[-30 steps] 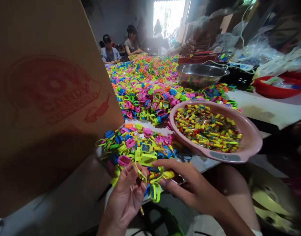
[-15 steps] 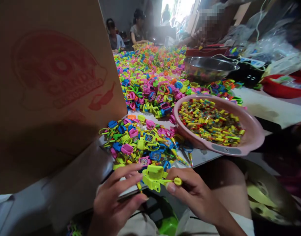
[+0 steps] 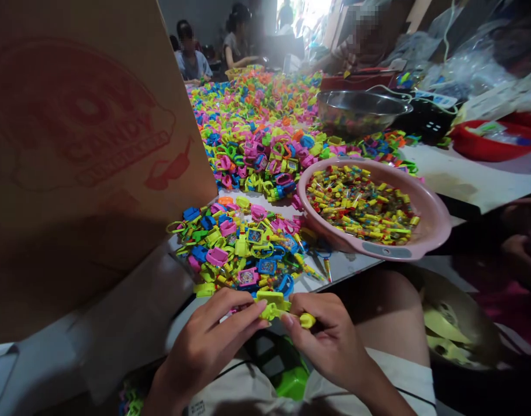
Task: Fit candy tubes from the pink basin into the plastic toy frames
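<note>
Our left hand (image 3: pixel 208 341) and right hand (image 3: pixel 326 335) pinch a glossy, boxy yellow-green plastic toy (image 3: pixel 271 306) between them, fingertips pressed in (a smooth, rounded yellow end (image 3: pixel 307 320) pokes from our right grip), just before the jumbled pile (image 3: pixel 243 248).

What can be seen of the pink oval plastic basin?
The pink oval basin looks like smooth plastic, with a wide rim and a grey inset on its near side. Small yellow and red tubes are heaped inside. It rests open at the white table's near edge; neither left hand nor right hand touches it.
</note>
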Action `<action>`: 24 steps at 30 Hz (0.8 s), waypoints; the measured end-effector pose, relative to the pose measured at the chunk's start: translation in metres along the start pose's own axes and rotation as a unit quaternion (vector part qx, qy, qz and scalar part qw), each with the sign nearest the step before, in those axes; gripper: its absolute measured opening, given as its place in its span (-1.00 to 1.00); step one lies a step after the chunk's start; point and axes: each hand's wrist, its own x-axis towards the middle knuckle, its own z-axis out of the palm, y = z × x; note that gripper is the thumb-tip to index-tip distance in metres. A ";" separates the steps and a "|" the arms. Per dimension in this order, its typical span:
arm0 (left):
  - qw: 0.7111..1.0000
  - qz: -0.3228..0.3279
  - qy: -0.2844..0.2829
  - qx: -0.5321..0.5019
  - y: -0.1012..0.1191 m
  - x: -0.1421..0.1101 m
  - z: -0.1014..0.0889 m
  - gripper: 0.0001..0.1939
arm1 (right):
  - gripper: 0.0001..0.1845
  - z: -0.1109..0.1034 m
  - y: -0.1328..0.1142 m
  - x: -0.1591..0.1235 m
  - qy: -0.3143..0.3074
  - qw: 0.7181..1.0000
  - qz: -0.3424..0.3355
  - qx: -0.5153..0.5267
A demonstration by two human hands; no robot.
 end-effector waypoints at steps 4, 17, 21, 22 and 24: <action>1.000 -0.003 -0.010 0.000 -0.003 -0.002 0.000 -0.41 | -0.61 -0.001 -0.002 0.001 -0.011 1.000 -0.014 -0.008; 0.998 -0.026 -0.033 -0.049 0.007 0.012 0.002 -0.63 | -0.72 -0.007 0.001 0.002 -0.013 0.999 -0.035 -0.040; 0.997 -0.029 -0.050 -0.056 0.004 0.011 0.002 -0.61 | -0.71 -0.008 0.003 0.000 -0.004 0.999 -0.034 -0.033; 0.996 -0.029 -0.053 -0.059 0.004 0.010 0.001 -0.60 | -0.72 -0.008 0.004 0.000 -0.001 0.999 -0.035 -0.031; 0.995 -0.030 -0.059 -0.069 0.004 0.011 0.000 -0.60 | -0.72 -0.008 0.003 0.001 -0.001 0.999 -0.039 -0.029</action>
